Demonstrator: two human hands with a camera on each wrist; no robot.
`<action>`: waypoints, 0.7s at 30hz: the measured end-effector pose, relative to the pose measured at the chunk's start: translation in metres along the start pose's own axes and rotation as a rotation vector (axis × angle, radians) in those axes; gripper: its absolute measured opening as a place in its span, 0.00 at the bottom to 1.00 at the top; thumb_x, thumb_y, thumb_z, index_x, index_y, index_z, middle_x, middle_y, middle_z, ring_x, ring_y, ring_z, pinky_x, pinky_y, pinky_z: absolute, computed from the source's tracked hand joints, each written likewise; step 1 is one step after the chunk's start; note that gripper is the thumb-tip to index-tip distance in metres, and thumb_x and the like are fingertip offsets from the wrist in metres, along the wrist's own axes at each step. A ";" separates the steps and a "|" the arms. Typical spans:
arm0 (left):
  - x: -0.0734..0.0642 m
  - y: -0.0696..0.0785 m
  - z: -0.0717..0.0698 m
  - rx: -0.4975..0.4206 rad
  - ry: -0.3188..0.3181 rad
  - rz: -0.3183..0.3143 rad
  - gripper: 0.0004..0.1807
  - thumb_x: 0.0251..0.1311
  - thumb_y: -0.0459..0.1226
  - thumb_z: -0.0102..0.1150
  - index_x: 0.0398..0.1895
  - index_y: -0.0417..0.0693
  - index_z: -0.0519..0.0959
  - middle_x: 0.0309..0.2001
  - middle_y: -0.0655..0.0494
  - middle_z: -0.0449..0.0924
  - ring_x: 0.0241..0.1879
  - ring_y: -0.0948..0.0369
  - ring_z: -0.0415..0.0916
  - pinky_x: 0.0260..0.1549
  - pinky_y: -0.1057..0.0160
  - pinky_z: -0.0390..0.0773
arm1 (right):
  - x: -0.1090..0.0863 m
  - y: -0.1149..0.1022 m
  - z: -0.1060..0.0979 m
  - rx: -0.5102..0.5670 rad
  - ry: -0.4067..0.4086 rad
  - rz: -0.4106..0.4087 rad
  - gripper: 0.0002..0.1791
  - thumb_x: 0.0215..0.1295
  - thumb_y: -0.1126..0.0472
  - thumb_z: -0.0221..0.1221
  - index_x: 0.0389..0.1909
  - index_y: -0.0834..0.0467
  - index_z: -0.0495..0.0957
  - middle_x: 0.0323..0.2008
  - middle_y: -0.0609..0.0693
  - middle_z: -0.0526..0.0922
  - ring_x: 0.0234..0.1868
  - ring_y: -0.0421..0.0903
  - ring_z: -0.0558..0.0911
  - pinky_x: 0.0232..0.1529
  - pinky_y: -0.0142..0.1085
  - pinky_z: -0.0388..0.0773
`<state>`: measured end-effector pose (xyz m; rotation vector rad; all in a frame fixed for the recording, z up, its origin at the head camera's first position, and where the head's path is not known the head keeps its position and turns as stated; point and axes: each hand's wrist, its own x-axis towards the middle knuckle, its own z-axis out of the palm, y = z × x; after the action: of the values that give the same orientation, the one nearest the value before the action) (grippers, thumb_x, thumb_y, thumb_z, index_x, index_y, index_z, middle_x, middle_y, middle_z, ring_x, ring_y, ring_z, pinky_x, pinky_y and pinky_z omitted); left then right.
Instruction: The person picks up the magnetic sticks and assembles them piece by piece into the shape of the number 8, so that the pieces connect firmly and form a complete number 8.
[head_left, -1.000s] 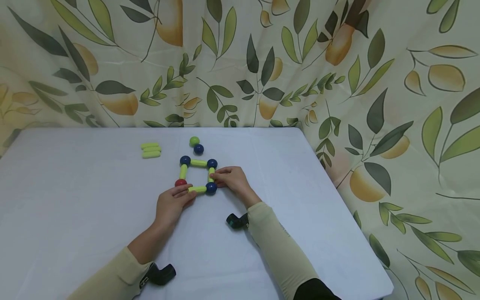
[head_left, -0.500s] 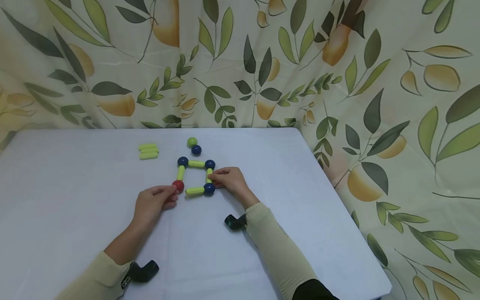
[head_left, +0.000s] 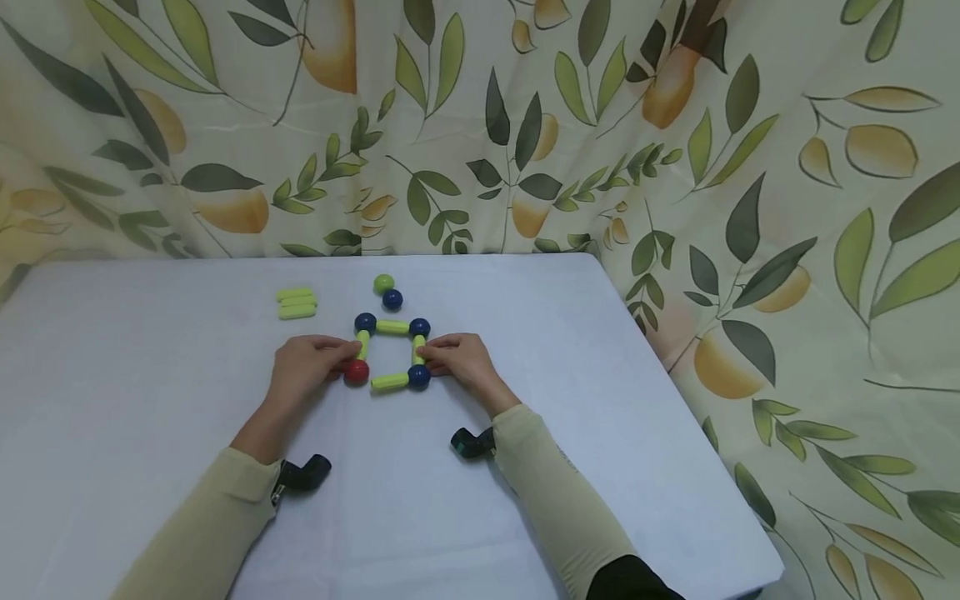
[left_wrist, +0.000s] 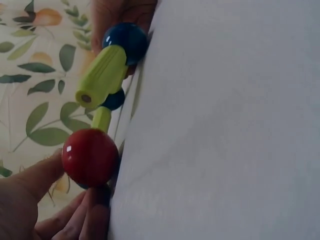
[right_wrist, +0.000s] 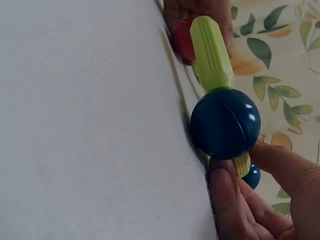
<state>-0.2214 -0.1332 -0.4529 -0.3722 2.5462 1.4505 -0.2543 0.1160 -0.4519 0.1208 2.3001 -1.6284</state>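
the left hand (head_left: pixel 307 367) pinches the left rod (head_left: pixel 363 337) of a nearly closed four-sided figure, just beyond its red ball (head_left: pixel 356 372). the right hand (head_left: pixel 465 360) pinches the right rod (head_left: pixel 418 342) between thumb and fingers. from the head view, fingertips cover part of each rod. in the left wrist view the red ball stands in front of the hold, so whether those fingers also touch the ball cannot be told. in the right wrist view the lower right blue ball (right_wrist: pixel 225 124) hides most of the right rod. each hand is cut off by the border of its own wrist view.

the bottom rod (head_left: pixel 390 382) meets the lower right blue ball; its other end stands free, near the red ball but apart from it. the top rod (head_left: pixel 393 327) joins the top left blue ball (head_left: pixel 365 322) and the top right blue ball (head_left: pixel 420 327).

beyond the figure, a loose green ball (head_left: pixel 383 283) and a loose blue ball (head_left: pixel 392 300) appear to touch, and three loose rods (head_left: pixel 297 303) lie side by side near the far edge of the white table (head_left: pixel 562 358). both sleeves run out of the head view at the bottom; the table's left edge is mostly cut off, while its right edge slants to a rounded near corner. white surface spreads widely outside both hands and between the forearms.
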 end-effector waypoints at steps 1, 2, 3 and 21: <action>0.000 0.001 0.000 0.024 0.006 -0.002 0.29 0.60 0.56 0.63 0.55 0.44 0.81 0.50 0.46 0.84 0.48 0.54 0.80 0.45 0.62 0.81 | 0.000 0.000 0.000 -0.002 -0.007 -0.001 0.18 0.59 0.54 0.70 0.44 0.63 0.84 0.36 0.55 0.88 0.30 0.42 0.86 0.37 0.33 0.84; 0.000 0.002 0.001 0.045 0.011 -0.004 0.29 0.60 0.55 0.64 0.55 0.45 0.82 0.51 0.46 0.84 0.49 0.54 0.78 0.47 0.60 0.80 | -0.001 -0.001 -0.001 -0.010 -0.014 -0.001 0.19 0.59 0.54 0.69 0.45 0.63 0.84 0.36 0.55 0.88 0.31 0.42 0.87 0.38 0.34 0.84; 0.000 0.003 0.001 0.062 0.015 -0.005 0.28 0.59 0.55 0.64 0.54 0.45 0.82 0.52 0.46 0.83 0.50 0.53 0.77 0.48 0.58 0.79 | -0.002 -0.001 -0.001 -0.022 -0.021 -0.002 0.19 0.60 0.54 0.69 0.45 0.63 0.84 0.37 0.55 0.88 0.31 0.42 0.87 0.38 0.34 0.84; -0.004 0.008 0.000 0.096 0.001 -0.028 0.26 0.60 0.53 0.64 0.53 0.42 0.83 0.52 0.42 0.83 0.49 0.51 0.77 0.47 0.57 0.78 | -0.025 -0.007 -0.013 -0.244 -0.157 -0.059 0.24 0.55 0.52 0.72 0.50 0.58 0.82 0.40 0.48 0.88 0.41 0.40 0.84 0.45 0.34 0.79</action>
<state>-0.2198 -0.1285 -0.4457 -0.3916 2.5892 1.3133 -0.2349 0.1287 -0.4343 -0.1280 2.3755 -1.3179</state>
